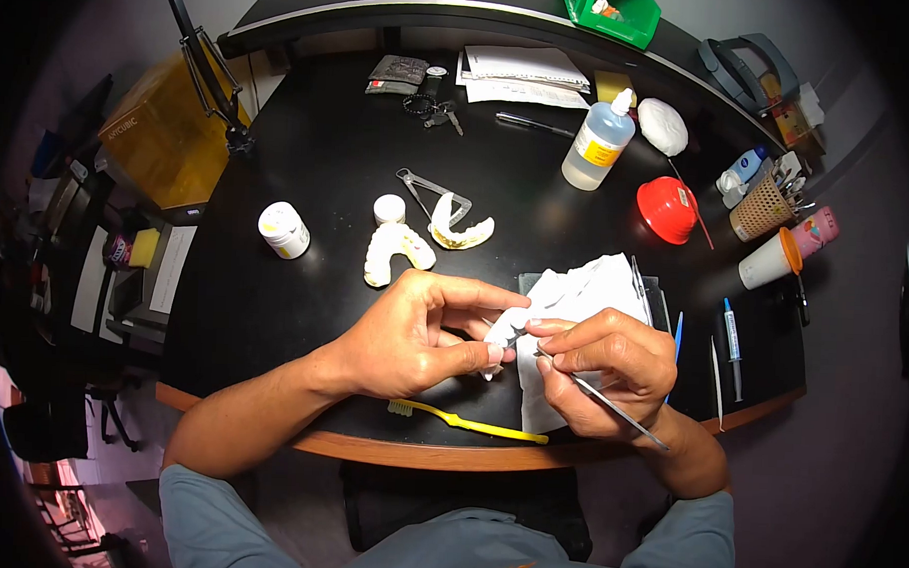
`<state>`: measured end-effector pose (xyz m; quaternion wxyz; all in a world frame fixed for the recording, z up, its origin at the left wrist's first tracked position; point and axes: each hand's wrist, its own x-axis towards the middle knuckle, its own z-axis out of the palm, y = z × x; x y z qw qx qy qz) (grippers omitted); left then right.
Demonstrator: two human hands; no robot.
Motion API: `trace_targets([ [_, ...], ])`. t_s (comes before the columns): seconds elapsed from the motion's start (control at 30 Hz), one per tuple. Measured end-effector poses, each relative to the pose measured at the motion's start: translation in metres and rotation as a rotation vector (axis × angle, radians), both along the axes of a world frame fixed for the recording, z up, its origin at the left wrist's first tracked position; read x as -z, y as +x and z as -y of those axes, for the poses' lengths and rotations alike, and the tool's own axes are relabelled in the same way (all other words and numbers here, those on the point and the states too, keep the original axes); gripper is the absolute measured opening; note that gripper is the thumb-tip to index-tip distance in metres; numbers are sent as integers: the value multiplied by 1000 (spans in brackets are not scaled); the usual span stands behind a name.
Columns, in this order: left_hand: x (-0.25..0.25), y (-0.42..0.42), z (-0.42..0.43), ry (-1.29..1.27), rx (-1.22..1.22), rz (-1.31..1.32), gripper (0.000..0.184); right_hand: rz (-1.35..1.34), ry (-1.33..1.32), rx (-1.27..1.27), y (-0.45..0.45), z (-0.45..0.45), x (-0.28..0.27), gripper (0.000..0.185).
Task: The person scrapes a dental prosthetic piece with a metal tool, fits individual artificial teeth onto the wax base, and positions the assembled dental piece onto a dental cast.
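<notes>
My left hand (423,333) grips a small white and grey dental model (503,331) between thumb and fingers, above the front of the black table. In my right hand (612,370) is a thin metal dental instrument (620,412), held like a pen. Its tip is near the model, hidden by my fingers. A crumpled white cloth (574,293) lies beneath my right hand. Beyond my left hand rest a horseshoe-shaped dental cast (385,254), a second arch (460,230) and a metal caliper (425,183). Below my hands lies a yellow toothbrush (475,425).
A white jar (283,230) stands at left. Toward the back right are a liquid bottle (598,144), a red bowl (667,211) and a woven holder (760,210) with tools. A syringe (733,344) lies at right, near a white cup (769,263). A lamp arm (207,60) rises at back left.
</notes>
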<state>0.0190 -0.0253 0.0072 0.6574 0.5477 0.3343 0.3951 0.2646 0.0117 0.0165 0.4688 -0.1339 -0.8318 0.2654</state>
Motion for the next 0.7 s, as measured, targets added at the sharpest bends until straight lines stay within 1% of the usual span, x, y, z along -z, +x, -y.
trace_targets([
  [0.07,4,0,-1,15,18,52,52,4,22,7,-1,-1,0,15],
  [0.23,-1,2,1,-68,37,167,48,36,100,51,0,2,1,15],
  [0.33,-5,-2,-1,-89,74,124,48,43,122,72,1,0,3,15],
  [0.43,2,0,-2,-88,61,133,51,53,97,55,1,-1,3,14],
  [0.7,-1,1,-1,-79,51,109,50,64,96,66,0,-2,4,13],
])
